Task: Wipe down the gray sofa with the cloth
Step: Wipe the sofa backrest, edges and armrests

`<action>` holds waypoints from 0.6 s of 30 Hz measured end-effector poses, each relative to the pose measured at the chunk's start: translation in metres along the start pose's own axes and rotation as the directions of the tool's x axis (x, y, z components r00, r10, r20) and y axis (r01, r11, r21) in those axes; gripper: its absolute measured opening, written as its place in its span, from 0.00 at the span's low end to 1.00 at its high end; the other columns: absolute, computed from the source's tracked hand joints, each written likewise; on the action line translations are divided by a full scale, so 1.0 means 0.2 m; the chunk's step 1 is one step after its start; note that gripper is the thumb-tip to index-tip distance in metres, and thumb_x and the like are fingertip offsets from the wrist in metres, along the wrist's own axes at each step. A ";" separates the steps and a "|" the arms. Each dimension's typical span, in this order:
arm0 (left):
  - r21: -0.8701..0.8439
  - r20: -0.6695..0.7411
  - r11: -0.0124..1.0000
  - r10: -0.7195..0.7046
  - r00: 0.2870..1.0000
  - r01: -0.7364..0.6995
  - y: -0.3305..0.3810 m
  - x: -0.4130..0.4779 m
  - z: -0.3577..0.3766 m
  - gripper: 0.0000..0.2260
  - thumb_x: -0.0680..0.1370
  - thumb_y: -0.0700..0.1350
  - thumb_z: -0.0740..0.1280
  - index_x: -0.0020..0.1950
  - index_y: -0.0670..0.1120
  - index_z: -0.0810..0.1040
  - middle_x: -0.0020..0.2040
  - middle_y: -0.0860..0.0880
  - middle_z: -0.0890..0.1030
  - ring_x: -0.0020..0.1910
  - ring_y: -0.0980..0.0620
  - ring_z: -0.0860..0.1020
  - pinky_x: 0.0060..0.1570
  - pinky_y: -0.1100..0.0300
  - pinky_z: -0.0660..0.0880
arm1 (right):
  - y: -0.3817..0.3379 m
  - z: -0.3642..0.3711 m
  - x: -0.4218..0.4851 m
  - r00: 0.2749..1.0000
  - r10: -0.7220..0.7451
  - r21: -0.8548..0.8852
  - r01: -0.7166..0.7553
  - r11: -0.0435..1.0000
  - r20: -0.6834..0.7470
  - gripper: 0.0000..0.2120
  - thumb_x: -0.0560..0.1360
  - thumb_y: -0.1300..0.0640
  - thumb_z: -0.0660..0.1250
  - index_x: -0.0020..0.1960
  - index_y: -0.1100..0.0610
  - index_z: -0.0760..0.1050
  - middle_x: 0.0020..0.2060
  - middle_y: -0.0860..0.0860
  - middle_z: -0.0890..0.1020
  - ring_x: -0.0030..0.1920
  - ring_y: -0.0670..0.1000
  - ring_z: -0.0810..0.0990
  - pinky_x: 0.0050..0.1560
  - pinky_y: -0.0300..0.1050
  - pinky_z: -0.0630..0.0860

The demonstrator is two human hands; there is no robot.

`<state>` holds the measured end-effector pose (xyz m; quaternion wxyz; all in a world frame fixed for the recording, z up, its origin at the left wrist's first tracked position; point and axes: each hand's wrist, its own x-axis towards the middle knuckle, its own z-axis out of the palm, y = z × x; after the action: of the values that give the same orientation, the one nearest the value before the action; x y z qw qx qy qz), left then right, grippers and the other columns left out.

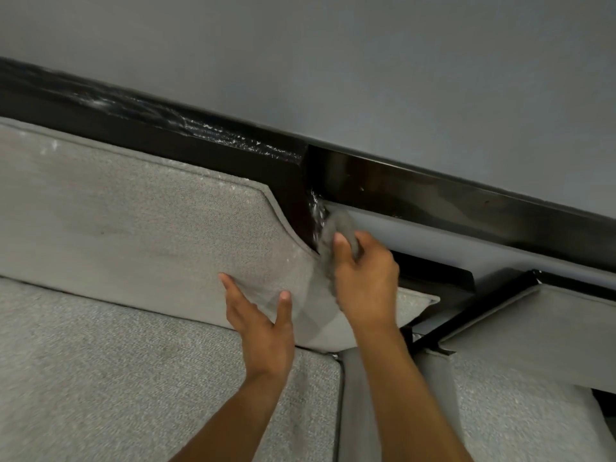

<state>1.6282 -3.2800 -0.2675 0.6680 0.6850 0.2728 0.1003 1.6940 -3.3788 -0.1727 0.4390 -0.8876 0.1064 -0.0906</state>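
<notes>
At the right end of the sofa's back cushion (133, 211), where its edge curves down beside the black frame (433, 191), the right hand (365, 281) has its grip closed around the bunched gray cloth (336, 235), pressing it into the gap. The left hand (263, 325) lies open and flat on the cushion face, holding nothing. The cushion's long axis runs leftward from the cloth, so unwiped fabric likely lies that way.
</notes>
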 end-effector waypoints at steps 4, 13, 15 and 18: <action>-0.015 -0.017 1.000 -0.008 1.000 0.007 0.01 0.00 0.01 0.46 0.74 0.62 0.68 0.78 0.72 0.35 0.83 0.53 0.44 0.81 0.43 0.57 0.73 0.44 0.66 | 0.02 -0.03 0.00 1.000 0.011 -0.034 -0.010 0.999 0.006 0.10 0.81 0.50 0.65 0.56 0.53 0.81 0.47 0.52 0.82 0.47 0.53 0.81 0.53 0.55 0.79; -0.055 -0.150 0.992 0.108 0.983 -0.117 0.17 0.04 -0.01 0.47 0.76 0.59 0.72 0.82 0.64 0.40 0.82 0.56 0.36 0.79 0.63 0.43 0.71 0.54 0.58 | 0.03 0.01 -0.06 0.999 -0.017 0.096 0.012 0.995 0.049 0.13 0.81 0.49 0.65 0.65 0.46 0.78 0.55 0.47 0.80 0.54 0.47 0.80 0.58 0.56 0.79; -0.045 -0.134 0.988 0.144 0.980 -0.151 0.18 0.05 -0.02 0.47 0.77 0.56 0.72 0.82 0.63 0.40 0.82 0.55 0.36 0.70 0.80 0.38 0.71 0.55 0.55 | 0.03 -0.01 -0.06 0.999 -0.025 0.061 0.022 0.998 0.041 0.12 0.80 0.49 0.66 0.63 0.46 0.79 0.53 0.48 0.81 0.52 0.49 0.81 0.56 0.58 0.80; -0.046 -0.143 0.987 0.146 0.979 -0.154 0.20 0.06 -0.02 0.47 0.78 0.54 0.73 0.83 0.61 0.40 0.83 0.53 0.36 0.62 0.87 0.36 0.73 0.54 0.54 | -0.11 0.02 -0.03 0.988 -0.147 0.205 0.135 0.969 0.046 0.09 0.81 0.50 0.66 0.59 0.48 0.80 0.49 0.49 0.82 0.49 0.48 0.81 0.52 0.51 0.81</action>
<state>1.6469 -3.2690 -0.2315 0.6570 0.6756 0.2636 0.2057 1.6908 -3.3609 -0.1576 0.5220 -0.8462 0.0200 -0.1049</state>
